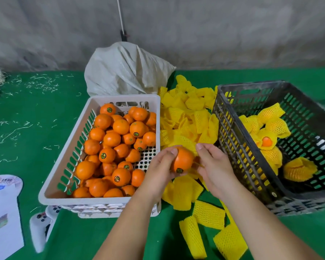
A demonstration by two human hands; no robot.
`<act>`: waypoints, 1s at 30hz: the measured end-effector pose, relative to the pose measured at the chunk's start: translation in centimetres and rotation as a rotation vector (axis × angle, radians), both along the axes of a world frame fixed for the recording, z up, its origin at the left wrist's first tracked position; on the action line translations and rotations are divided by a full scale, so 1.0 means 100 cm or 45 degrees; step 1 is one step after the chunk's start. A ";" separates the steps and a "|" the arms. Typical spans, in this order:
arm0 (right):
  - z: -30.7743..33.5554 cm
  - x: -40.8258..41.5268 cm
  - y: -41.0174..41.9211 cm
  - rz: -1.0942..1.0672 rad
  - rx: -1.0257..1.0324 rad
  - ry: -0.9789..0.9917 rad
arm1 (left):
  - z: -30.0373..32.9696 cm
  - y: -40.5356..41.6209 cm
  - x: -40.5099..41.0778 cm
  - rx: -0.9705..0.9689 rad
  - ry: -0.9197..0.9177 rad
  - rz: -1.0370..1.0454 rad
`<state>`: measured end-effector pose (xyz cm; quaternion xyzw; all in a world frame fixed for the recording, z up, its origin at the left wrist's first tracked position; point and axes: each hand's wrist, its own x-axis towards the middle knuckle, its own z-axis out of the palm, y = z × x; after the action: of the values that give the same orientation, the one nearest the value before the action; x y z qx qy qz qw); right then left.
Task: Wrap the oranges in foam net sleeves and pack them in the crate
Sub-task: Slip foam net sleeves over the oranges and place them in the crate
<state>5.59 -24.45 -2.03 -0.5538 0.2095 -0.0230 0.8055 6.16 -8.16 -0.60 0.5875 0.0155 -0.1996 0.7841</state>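
Working on a green cloth [36, 139] by a gray wall [214, 34], we are holding one orange [182, 160] in our curled left hand [160, 170] over the yellow sleeves [188, 117]. Our right hand [213, 162] is touching it (fingers bent). Two crates: white crate [51, 186], black crate [233, 132].

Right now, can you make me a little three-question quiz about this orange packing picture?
1. True or false: the orange in the left hand already wears a foam net sleeve.
2. Which crate holds the wrapped oranges? A) white crate B) dark crate
3. Fill in: the loose foam net sleeves are coloured ____.

Key: 1 false, it is bare; 2 B; 3 yellow.
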 end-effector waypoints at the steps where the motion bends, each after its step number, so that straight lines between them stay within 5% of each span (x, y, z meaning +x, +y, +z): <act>1: 0.001 -0.003 0.004 0.049 0.028 -0.037 | -0.001 -0.001 -0.002 0.002 -0.025 -0.023; 10: 0.005 -0.012 0.006 0.149 -0.692 -0.165 | -0.002 0.016 -0.008 -0.043 -0.050 -0.268; 16: 0.008 -0.014 0.001 0.280 -1.173 -0.309 | -0.008 0.014 -0.009 -0.103 -0.069 -0.139; 20: 0.012 -0.015 -0.001 0.059 -1.142 -0.357 | -0.011 0.007 -0.010 -0.058 -0.134 -0.084; 30: 0.015 -0.014 0.006 -0.002 -1.024 -0.263 | -0.024 0.012 -0.001 -0.082 -0.130 -0.218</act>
<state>4.15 -23.82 -0.52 -0.8190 0.1024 -0.1590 0.5417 6.07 -6.97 -3.02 0.5706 -0.0811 -0.2358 0.7824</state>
